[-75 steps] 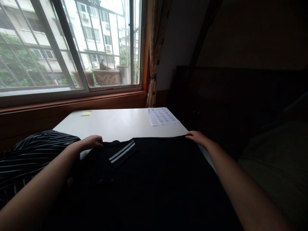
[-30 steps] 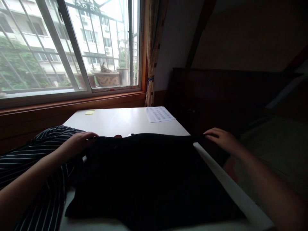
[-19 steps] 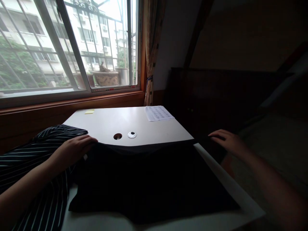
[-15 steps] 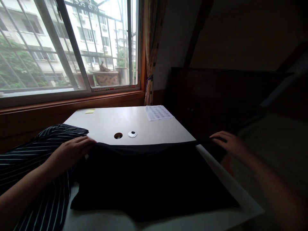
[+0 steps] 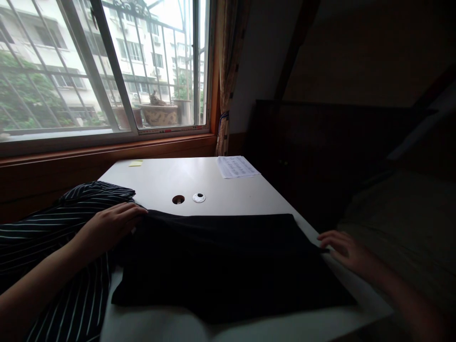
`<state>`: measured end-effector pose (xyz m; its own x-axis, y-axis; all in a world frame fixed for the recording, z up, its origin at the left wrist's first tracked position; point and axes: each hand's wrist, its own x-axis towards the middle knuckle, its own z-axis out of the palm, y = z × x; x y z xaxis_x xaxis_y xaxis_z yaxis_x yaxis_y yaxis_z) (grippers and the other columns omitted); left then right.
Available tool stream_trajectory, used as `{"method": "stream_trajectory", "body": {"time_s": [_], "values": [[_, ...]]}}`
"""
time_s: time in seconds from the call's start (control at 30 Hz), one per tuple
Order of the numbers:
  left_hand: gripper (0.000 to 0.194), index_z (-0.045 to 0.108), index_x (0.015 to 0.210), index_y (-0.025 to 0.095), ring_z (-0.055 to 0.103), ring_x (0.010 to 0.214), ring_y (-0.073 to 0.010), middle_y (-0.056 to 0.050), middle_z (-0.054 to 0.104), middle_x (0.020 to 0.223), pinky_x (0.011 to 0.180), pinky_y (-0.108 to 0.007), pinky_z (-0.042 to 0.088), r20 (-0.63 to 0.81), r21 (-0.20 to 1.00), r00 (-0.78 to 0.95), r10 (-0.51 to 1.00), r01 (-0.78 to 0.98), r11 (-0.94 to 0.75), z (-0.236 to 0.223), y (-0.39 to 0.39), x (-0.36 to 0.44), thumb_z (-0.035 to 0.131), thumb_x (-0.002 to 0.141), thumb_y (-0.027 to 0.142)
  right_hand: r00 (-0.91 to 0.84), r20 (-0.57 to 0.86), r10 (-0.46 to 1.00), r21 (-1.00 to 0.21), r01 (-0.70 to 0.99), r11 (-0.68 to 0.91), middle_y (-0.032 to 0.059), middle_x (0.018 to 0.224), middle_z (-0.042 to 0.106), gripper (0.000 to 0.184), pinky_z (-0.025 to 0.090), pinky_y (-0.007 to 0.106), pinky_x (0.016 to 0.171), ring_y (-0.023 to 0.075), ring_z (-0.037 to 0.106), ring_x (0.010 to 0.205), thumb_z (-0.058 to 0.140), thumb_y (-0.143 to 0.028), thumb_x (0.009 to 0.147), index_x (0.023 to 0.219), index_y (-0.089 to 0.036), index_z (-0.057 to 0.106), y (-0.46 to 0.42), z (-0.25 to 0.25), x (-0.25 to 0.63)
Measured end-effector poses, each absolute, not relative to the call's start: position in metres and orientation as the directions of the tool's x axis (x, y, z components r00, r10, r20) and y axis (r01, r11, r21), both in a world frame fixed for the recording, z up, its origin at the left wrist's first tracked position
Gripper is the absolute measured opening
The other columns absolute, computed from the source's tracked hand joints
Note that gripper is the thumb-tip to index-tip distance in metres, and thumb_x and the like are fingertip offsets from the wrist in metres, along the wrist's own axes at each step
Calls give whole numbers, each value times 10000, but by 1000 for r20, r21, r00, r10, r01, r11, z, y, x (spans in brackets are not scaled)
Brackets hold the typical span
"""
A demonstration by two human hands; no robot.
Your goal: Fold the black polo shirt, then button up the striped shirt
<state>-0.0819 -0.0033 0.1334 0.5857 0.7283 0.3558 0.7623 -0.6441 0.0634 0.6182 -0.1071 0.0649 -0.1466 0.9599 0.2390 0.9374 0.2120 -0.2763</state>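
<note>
Garment point(image 5: 231, 266): black, lying across the near half of the white table point(image 5: 160, 175); its far edge runs nearly straight, its right edge slants towards the near right, and its near edge dips unevenly.
Left hand point(image 5: 116, 221): palm down at the garment's far left corner, touching it; fingers side by side and slightly bent, thumb hidden, so I cannot tell whether they grip the cloth or only press it.
Right hand point(image 5: 347, 251): just beyond the table's right side; thumb and forefinger appear to pinch a small dark tip of the garment's right edge, the other fingers loosely curled; the light here is poor.
Spread so far: judging by how it lies, most of the garment is down and fairly flat, its far edge largely evened out.
Left to settle: the right edge is not yet released, and the near edge looks uneven, with a step towards the left; too dark to tell how many layers there are, or whether any part is folded under.
Striped cloth point(image 5: 46, 223): dark with pale lines, heaped along the table's left side beneath the left forearm, beside the garment; it looks unfolded and no fingers grip it.
Tabletop items: yellow notes point(image 5: 136, 163) at the far left, printed sheets point(image 5: 238, 167) at the far right; a round hole point(image 5: 178, 199) and a silver disc point(image 5: 199, 197) with a dark opening, side by side just past the garment's far edge.
Window side: curtain point(image 5: 223, 95) tied back beside the barred window, a decorated planter point(image 5: 160, 115) outside the glass.
</note>
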Motion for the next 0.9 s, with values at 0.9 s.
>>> {"method": "stream_trajectory", "body": {"time_s": [0.9], "values": [[315,664,1144,230,666,1017,-215,-49,690,1099,944,-360,554,413,94,616,671,704,-704,142,-7,-75,405,991,323,-410,495,766,-260,771,581,64,968,641,204,493,374,828,231,569,922,597,-139,898,1075,-226,648,-52,84,267]]}}
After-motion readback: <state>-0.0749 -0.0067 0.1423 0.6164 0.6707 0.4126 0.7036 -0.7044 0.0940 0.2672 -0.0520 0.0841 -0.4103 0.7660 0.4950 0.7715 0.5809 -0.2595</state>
